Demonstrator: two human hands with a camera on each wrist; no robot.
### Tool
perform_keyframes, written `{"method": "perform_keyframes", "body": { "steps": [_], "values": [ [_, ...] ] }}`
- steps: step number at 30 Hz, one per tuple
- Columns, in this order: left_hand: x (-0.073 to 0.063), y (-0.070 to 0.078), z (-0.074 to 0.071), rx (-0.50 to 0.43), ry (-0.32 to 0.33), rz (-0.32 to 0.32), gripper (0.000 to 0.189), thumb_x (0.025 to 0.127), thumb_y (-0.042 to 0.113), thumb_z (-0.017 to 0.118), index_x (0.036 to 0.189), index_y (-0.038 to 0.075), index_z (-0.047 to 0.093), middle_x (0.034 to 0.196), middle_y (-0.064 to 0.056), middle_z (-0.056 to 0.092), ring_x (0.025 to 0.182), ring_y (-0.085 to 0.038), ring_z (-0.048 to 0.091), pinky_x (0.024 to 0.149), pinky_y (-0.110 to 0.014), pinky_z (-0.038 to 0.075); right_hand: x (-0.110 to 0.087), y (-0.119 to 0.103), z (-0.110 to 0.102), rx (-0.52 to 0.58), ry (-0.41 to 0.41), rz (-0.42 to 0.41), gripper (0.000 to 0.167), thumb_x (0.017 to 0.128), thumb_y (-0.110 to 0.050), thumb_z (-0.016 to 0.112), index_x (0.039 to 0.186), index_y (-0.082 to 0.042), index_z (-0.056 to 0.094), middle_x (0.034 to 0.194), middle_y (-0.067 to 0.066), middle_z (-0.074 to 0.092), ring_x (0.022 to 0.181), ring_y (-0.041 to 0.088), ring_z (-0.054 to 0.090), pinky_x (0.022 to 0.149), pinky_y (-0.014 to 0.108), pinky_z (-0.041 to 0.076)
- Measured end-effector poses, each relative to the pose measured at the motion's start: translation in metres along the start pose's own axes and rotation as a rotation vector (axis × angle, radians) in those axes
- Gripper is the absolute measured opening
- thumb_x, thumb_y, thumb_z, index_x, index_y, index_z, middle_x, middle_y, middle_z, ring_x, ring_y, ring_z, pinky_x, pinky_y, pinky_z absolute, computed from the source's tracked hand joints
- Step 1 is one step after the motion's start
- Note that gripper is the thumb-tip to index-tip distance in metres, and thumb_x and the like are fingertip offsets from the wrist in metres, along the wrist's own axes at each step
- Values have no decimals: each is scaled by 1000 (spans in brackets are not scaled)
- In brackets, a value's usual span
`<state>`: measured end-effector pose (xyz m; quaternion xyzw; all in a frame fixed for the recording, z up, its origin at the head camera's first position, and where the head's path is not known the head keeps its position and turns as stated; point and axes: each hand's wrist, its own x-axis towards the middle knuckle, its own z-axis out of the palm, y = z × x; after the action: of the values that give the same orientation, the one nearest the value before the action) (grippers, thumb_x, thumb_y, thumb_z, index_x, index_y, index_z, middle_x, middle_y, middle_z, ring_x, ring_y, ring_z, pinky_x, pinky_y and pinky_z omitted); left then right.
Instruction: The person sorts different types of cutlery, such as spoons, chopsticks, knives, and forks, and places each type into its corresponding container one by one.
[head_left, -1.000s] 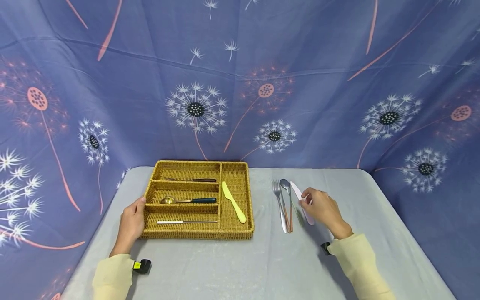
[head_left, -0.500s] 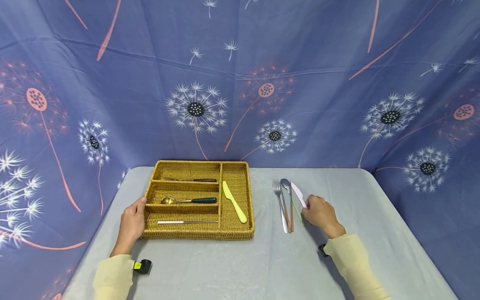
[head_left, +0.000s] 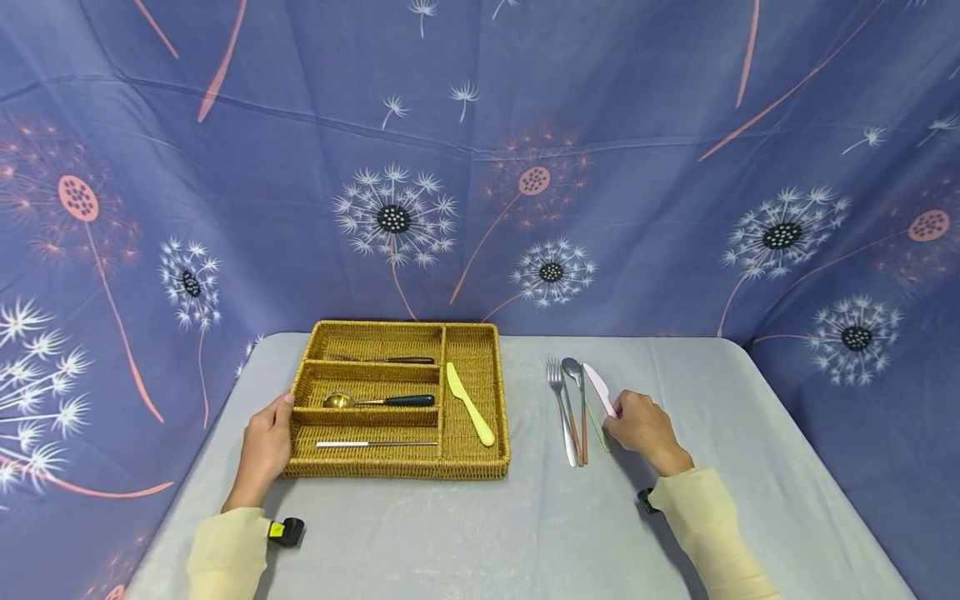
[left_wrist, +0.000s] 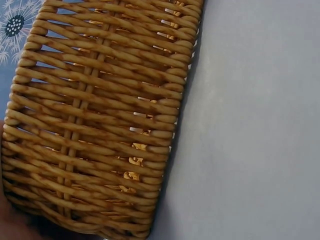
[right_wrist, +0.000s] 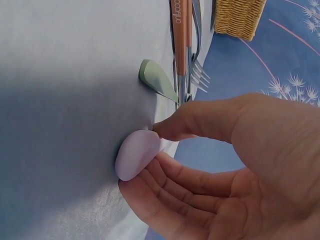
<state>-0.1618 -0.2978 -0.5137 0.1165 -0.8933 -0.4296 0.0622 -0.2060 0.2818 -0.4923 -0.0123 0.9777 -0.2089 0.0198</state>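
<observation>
In the head view my left hand [head_left: 264, 446] grips the left wall of a wicker cutlery tray [head_left: 397, 468], its thumb at the rim. The left wrist view is mostly the tray's woven side [left_wrist: 95, 120], with a bit of the hand at the lower left corner. My right hand [head_left: 643, 427] pinches a lilac table knife [head_left: 597, 387] by its handle [right_wrist: 137, 155], between thumb and fingers. Just left of it on the table lie a spoon [head_left: 572, 368], a fork [head_left: 555, 379] and a green-handled piece [right_wrist: 156, 79], partly hidden among the others.
Inside the tray's compartments lie a yellow knife [head_left: 470, 408], a gold spoon with a dark handle [head_left: 408, 401], a dark-handled fork [head_left: 408, 360] and a thin white-handled piece [head_left: 342, 444]. A pale cloth covers the table [head_left: 480, 542]. Behind it hangs a blue dandelion-print curtain [head_left: 637, 250].
My right hand has shifted slightly right and down along the lilac knife, turning over its handle and uncovering more of the green piece. The left hand and tray have stayed put.
</observation>
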Motion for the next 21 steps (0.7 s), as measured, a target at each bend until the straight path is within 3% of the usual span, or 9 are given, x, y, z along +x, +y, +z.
{"method": "perform_keyframes", "body": {
  "steps": [21],
  "values": [
    [-2,0,-1,7,0,-6,67,119,46,26,160,-3,45,161,-32,42,151,-55,36,127,-66,27,-8,3,-1,1,-1,36,14,86,-9,73,85,1,64,74,9,65,64,24,60,52,36,47]
  ]
}}
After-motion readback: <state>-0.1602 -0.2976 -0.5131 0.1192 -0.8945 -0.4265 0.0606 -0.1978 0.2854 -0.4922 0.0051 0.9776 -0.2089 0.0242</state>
